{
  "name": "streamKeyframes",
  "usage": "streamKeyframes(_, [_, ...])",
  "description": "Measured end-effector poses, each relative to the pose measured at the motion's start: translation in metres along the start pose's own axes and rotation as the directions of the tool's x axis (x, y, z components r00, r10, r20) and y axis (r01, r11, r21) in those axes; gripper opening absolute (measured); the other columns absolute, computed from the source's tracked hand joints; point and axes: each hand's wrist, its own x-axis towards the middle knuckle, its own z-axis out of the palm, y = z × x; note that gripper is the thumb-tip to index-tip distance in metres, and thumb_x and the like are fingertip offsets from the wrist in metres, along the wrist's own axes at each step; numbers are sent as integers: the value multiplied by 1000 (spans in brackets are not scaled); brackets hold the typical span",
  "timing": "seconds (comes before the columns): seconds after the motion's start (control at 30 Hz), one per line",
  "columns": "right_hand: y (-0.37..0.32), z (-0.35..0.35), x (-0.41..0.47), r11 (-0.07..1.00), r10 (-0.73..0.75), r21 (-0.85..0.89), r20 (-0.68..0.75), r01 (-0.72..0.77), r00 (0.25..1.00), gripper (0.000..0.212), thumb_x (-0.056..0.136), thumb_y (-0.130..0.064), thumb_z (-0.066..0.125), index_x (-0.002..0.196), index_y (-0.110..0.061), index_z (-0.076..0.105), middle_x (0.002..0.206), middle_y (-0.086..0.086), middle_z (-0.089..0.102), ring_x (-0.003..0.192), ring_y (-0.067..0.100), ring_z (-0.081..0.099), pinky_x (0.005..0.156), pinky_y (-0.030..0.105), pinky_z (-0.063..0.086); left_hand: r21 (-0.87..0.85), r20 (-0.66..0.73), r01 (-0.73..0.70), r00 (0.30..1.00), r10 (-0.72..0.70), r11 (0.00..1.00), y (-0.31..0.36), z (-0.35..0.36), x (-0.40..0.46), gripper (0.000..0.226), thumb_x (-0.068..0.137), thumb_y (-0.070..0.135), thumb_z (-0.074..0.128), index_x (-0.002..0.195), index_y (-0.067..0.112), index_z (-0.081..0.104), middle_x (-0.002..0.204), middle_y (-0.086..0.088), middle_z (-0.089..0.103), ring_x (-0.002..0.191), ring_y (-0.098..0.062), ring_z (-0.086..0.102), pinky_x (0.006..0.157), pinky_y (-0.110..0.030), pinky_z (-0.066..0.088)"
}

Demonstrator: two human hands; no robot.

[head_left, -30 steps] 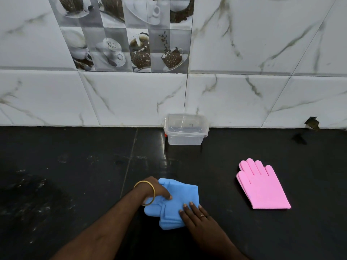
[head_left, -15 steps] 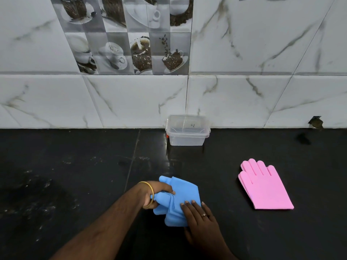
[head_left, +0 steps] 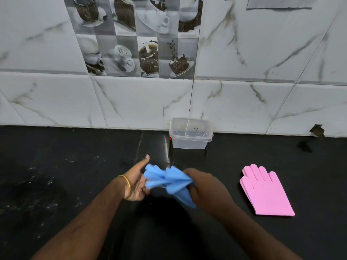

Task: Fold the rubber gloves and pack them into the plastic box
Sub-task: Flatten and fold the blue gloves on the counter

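Observation:
The blue rubber gloves [head_left: 166, 180] are bunched and folded, held up off the black counter between both hands. My left hand [head_left: 138, 182] grips their left end, with the thumb sticking up. My right hand [head_left: 204, 186] clasps their right end, and a blue corner hangs below it. The pink rubber gloves [head_left: 264, 191] lie flat on the counter to the right, fingers pointing away from me. The clear plastic box [head_left: 190, 135] stands open against the wall, straight beyond the blue gloves, with nothing seen inside.
The black stone counter [head_left: 56, 184] runs to a white marble-tiled wall [head_left: 131, 102]. A small dark chip [head_left: 317, 130] marks the wall's base at the far right.
The blue gloves were pressed flat on the counter under both hands; now both hands have lifted them, bunched, and brought them a little towards the box.

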Motion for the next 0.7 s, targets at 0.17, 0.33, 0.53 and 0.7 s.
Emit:
streamKeyframes(0.17, [-8, -26, 35, 848, 181, 479, 139, -226, 974, 14, 86, -19, 66, 100, -15, 68, 94, 3, 71, 81, 11, 64, 75, 30, 51, -307, -55, -119, 993, 107, 944, -21, -7, 6, 107, 48, 96, 48, 103, 6, 69, 85, -9, 73, 67, -24, 67, 63, -30, 52])
streamKeyframes(0.33, [-8, -13, 51, 498, 240, 780, 296, -379, 924, 24, 87, -26, 70, 110, -18, 70, 105, 4, 76, 96, 21, 72, 76, 37, 59, -547, 435, -40, 840, 325, 836, -40, 19, -10, 111, 59, 85, 61, 136, 7, 52, 144, -20, 48, 134, -37, 44, 113, -59, 26])
streamKeyframes(0.53, [5, 47, 43, 318, 365, 790, 407, -523, 837, 24, 91, -18, 68, 113, -10, 63, 110, 10, 74, 96, 26, 72, 83, 42, 60, -212, -48, -399, 916, 399, 892, -37, 7, -18, 60, 70, 0, 81, 125, 9, 60, 116, -18, 70, 105, -37, 67, 80, -51, 58])
streamKeyframes(0.7, [6, 93, 39, 217, 438, 686, 567, -694, 697, 22, 91, -24, 65, 111, -15, 61, 108, 7, 70, 95, 26, 70, 70, 41, 61, 18, -284, -363, 892, 353, 932, -39, -14, -17, 60, 62, -4, 85, 115, 11, 61, 104, -14, 74, 93, -34, 72, 81, -54, 58])
